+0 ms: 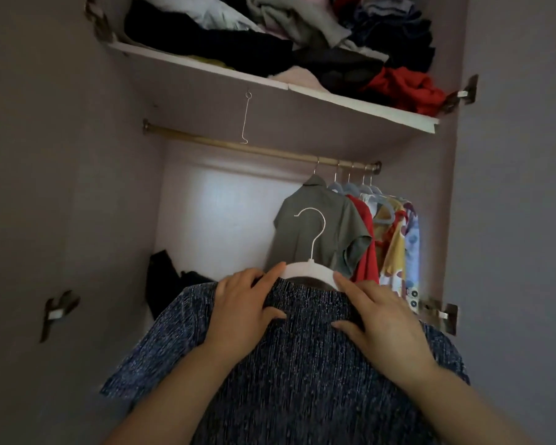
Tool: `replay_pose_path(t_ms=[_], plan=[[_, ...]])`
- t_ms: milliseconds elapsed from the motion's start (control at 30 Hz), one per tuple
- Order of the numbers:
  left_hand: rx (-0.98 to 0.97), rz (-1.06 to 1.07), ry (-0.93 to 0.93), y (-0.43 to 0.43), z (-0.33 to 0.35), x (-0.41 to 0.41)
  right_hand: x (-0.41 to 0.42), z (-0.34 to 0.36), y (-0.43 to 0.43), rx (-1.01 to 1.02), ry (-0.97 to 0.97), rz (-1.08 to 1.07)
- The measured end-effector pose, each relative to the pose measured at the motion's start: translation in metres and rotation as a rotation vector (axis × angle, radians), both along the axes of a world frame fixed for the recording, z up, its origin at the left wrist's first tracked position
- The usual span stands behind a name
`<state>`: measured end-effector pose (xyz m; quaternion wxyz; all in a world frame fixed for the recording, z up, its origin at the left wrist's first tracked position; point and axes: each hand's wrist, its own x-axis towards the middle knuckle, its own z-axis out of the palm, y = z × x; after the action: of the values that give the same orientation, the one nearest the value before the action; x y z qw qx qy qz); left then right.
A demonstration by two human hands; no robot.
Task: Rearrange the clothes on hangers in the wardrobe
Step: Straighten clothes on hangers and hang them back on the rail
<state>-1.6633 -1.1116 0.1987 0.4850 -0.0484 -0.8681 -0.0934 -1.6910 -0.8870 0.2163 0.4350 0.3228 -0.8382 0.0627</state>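
One blue knit top [302, 364] on white hanger [308, 271], below the rail [238, 146], long axis across me, hook up; my left hand [241, 303] and right hand [379, 319] each grip a shoulder, equally near.

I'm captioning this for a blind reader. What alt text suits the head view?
Left hand and right hand grip a blue knit top on a white hanger before an open wardrobe. Several shirts hang bunched at the right end of the rail; the shelf above holds loose clothes.

Ribbed knit top [302, 364], plastic hanger [305, 270]
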Motion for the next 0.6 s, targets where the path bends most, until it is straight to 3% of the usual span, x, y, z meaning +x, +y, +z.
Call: replay_pose_path(t_ms=[267,600], plan=[[0.016,0.051,0.018,-0.034,0.039,-0.125,-0.129,0.042,-0.034,0.011,0.155,0.032],[0.116,-0.059,0.042,-0.091,0.103,-0.267,-0.238,0.118,-0.103,0.079,0.337,-0.109]])
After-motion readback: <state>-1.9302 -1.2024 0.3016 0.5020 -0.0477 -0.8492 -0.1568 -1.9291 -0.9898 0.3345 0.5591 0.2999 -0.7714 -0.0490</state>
